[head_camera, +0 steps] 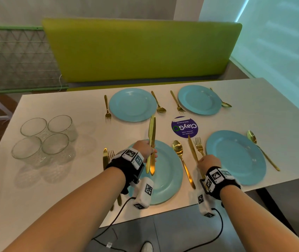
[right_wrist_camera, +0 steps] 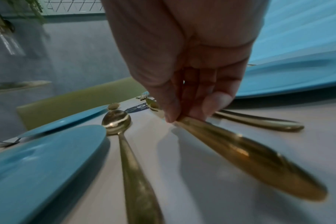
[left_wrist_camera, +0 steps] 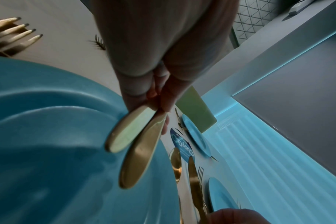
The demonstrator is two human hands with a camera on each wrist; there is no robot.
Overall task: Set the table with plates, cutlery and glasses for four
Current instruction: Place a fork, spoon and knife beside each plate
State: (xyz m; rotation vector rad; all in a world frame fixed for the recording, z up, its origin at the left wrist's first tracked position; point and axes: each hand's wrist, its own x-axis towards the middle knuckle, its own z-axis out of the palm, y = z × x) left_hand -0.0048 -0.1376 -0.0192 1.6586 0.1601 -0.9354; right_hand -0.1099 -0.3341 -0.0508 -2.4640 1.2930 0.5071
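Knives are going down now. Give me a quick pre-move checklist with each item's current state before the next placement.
1. Right hand grips the knife it is laying beside the near right fork: ok.
2. Left hand holds two spare knives: ok.
3. Far plates have fork and spoon, no knife: not ok.
4. Near left setting has a knife: ok.
5. Glasses clustered at the table's left, not distributed: not ok.
6. Knife fully resting on the table: cannot tell.

Round purple sticker (head_camera: 184, 127) on the table (head_camera: 54, 188) — reads "ClayGo", smaller lines hardly legible.
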